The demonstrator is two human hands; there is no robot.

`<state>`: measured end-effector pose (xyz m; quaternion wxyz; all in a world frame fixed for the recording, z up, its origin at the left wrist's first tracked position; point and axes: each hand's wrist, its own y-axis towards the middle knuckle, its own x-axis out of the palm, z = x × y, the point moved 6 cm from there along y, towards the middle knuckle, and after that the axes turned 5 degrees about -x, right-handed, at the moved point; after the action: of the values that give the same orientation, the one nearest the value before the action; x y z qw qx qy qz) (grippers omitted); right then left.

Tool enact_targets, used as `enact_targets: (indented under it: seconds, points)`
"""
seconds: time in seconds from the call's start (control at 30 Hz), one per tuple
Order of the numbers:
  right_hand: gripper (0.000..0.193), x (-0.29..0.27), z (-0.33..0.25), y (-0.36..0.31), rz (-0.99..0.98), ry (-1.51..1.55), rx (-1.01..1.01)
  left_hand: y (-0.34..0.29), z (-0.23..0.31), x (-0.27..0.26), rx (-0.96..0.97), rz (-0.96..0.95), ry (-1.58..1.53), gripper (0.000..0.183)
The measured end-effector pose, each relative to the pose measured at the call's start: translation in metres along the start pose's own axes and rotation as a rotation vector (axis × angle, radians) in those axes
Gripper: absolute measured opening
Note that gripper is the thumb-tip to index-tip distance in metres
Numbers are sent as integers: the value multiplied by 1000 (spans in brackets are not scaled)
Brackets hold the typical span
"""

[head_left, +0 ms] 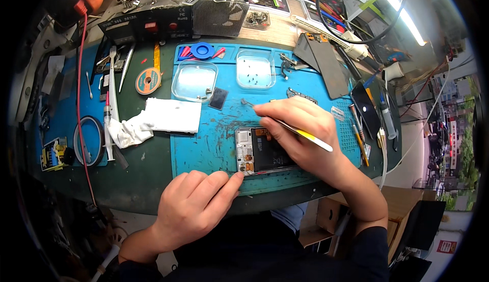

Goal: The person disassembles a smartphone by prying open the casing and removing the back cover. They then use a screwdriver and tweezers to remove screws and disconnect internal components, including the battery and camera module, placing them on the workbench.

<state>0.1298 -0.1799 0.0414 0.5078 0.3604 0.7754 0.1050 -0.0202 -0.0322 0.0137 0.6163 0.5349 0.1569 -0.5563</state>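
Observation:
An opened smartphone (245, 152) lies on the blue work mat (204, 152), its black battery (272, 152) and copper-coloured flex parts exposed. At its near left corner is my left hand (196, 203), fingers curled and the index fingertip pressed against the frame; the thumb is hidden. My right hand (305, 131) is closed around tweezers (313, 138) with a white and yellow handle, above the phone's far side. A small grey part (245, 101) shows by the tweezer tip; whether it is gripped I cannot tell. My right hand covers part of the phone.
Beyond the phone stand a clear tray (194, 82) and another tray (255, 70) holding several tiny screws. White cloth (131, 129) and a white box (173, 115) lie left, near a syringe (107, 129) and solder-wick spool (148, 81). Phone panels (321, 63), brushes and cables crowd the right.

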Motion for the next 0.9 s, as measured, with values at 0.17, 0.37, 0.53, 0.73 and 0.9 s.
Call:
enact_targets:
  seconds: [0.17,0.37,0.53,0.73,0.9]
  points:
    - [10,-1,4,-2,15,47,149,-1,-3,-1,-23,3,-21,34]
    - [19,-47,-11,-14,50,-133,-26,1,-13,-4,-206,-43,-179,59]
    - [38,-87,-8,-60,-36,-652,-90,30,-5,-3,-132,-114,-201,87]
    - [48,-96,7,-106,-308,-828,-69,55,-7,11,-136,-293,-119,95]
    - [80,-67,-22,-71,-312,-329,-46,55,-4,8,-80,-214,-220,95]
